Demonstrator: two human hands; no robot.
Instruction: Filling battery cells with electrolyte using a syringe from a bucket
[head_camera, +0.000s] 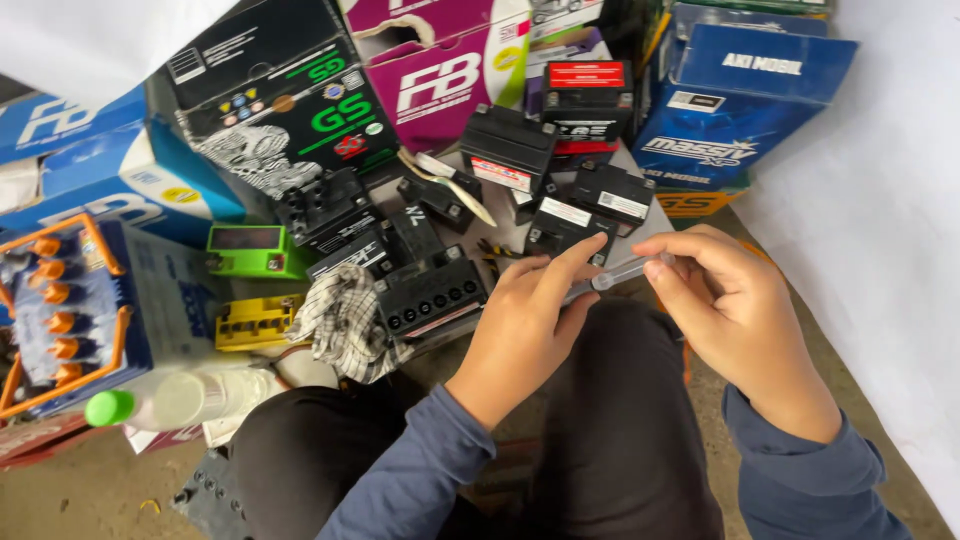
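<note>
My left hand (525, 325) and my right hand (735, 305) together hold a thin clear tube-like tool (618, 274) over my dark-trousered knee (610, 400). The left fingers pinch its lower end, the right fingertips grip its upper end. Just beyond my hands lie several small black motorcycle batteries (432, 292), one with a row of round filler holes on top. A checked rag (343, 320) lies beside that battery.
Battery boxes stand around: black and green (280, 100), purple (440, 70), blue (735, 110). A green tester (250, 250), a yellow part (258, 322), a white bottle with green cap (165, 400) and a pack of orange-capped bottles (60, 310) lie at left. White sheet (880, 250) at right.
</note>
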